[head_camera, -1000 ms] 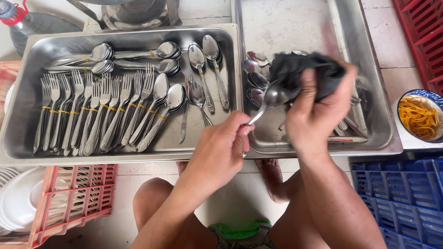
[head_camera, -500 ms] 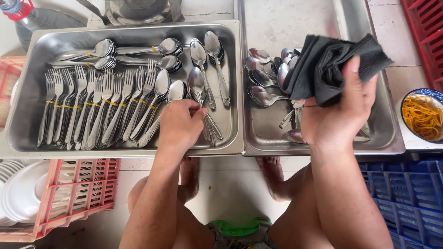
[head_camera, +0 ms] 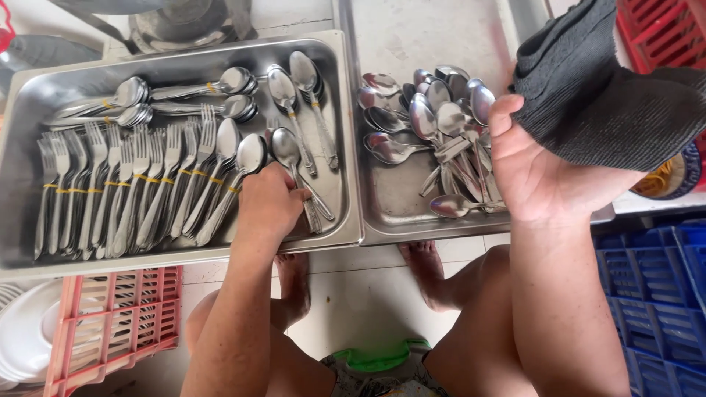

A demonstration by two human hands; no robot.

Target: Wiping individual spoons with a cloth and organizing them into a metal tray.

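My left hand point(head_camera: 268, 206) rests inside the left steel tray point(head_camera: 176, 257), fingers curled on the handle of a spoon point(head_camera: 286, 145) lying among other spoons. Bundled forks point(head_camera: 118, 191) with yellow bands fill that tray's left side. My right hand point(head_camera: 544, 176) is raised over the right edge of the right steel tray point(head_camera: 393, 202) and grips a dark grey cloth point(head_camera: 610, 103). A loose heap of spoons point(head_camera: 441, 125) lies in the right tray, just left of that hand.
A pink crate point(head_camera: 110, 323) with white plates point(head_camera: 22, 345) stands at lower left. A blue crate point(head_camera: 654, 294) is at lower right, a red crate point(head_camera: 654, 37) at upper right. A bowl of yellow food point(head_camera: 662, 180) peeks from under the cloth. A metal pot point(head_camera: 184, 18) sits behind the trays.
My left hand carried a spoon from the right tray into the left tray and lowered it among the spoons. My right hand lifted the cloth up and to the right.
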